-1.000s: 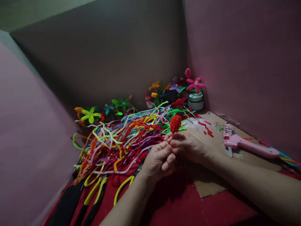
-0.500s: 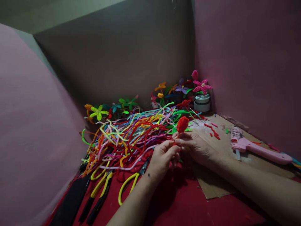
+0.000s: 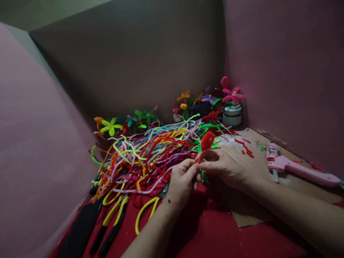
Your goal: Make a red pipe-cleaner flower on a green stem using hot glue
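A red fuzzy pipe-cleaner flower bud [image 3: 208, 140] rises above my fingertips on a thin red stem. My left hand [image 3: 184, 177] pinches the red pipe cleaner at the stem's lower part. Close against it, my right hand [image 3: 223, 165] has its thumb and fingers closed on the same stem, just under the bud. Green pipe cleaner [image 3: 205, 177] shows below the hands, partly covered by them. Behind and left of the hands spreads a big tangle of multicoloured pipe cleaners [image 3: 150, 150].
Yellow-handled scissors [image 3: 146, 211] and yellow-and-black pliers [image 3: 114, 218] lie left of my left forearm. A pink glue gun [image 3: 298, 166] rests on cardboard [image 3: 249, 215] at right, near red pipe-cleaner bits [image 3: 245, 148]. Finished flowers [image 3: 233, 95] and a round container [image 3: 232, 115] stand behind.
The red bud has tilted slightly and turned in my fingers, and more green shows beneath the hands. My view has shifted a little. Both hands keep hold of the stem.
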Action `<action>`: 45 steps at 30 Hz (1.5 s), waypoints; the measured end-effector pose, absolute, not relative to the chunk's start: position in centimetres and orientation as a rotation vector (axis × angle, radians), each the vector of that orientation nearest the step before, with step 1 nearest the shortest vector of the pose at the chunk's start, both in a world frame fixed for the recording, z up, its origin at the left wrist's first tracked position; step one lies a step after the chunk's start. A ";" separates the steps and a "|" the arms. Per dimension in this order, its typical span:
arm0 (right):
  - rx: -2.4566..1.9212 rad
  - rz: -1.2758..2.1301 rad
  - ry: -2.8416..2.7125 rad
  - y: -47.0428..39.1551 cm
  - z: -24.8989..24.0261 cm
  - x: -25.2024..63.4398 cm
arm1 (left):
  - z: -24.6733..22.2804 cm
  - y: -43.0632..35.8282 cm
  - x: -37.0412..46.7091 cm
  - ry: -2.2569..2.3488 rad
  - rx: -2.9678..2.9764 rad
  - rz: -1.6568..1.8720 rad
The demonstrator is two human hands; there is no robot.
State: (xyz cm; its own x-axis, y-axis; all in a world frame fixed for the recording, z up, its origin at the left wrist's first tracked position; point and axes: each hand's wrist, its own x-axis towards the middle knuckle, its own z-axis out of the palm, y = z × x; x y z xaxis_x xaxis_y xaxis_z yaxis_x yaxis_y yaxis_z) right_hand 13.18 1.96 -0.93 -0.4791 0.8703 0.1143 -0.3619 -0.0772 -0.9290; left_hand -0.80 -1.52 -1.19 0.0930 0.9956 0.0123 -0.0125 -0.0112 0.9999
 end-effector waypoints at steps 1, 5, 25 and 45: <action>-0.617 1.733 -1.254 2.0 -0.9 13.2 | -1.2 -1.5 -0.9 1.118 1.238 1.153; -0.574 1.822 -1.194 2.3 -1.7 13.1 | -1.4 -1.4 -1.1 1.043 1.141 1.117; -0.454 1.840 -1.217 3.3 -3.3 13.3 | -2.5 -0.7 -1.6 0.663 0.934 0.971; -0.544 1.818 -1.218 2.7 -2.1 13.5 | -2.2 -0.8 -1.8 0.714 0.938 0.938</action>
